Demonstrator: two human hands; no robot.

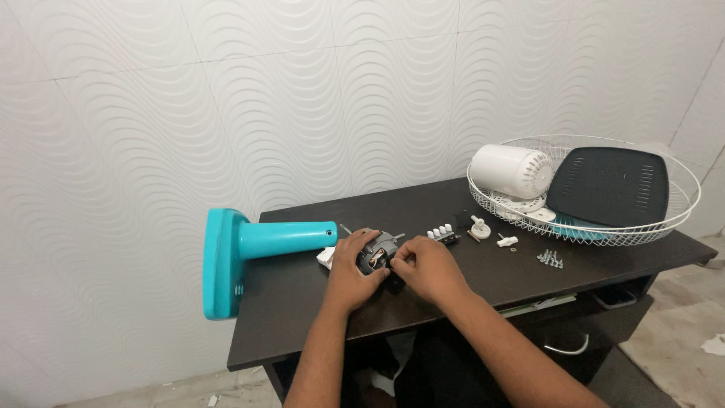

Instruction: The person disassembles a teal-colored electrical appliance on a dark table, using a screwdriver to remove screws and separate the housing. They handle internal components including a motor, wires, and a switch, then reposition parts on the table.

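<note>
A grey fan motor (pixel 377 249) with copper windings lies on the dark table (pixel 483 279), at the end of a teal fan stand (pixel 249 245) lying on its side. My left hand (pixel 349 268) grips the motor from the left. My right hand (pixel 427 266) pinches at the motor's right side, fingers closed on a small part I cannot make out.
A white switch block (pixel 442 234), a white knob (pixel 479 228), a small white piece (pixel 507 242) and several screws (pixel 550 260) lie right of my hands. A white wire fan guard (pixel 680 215) at the back right holds a white motor cover (pixel 510 171) and a dark panel (pixel 609 187).
</note>
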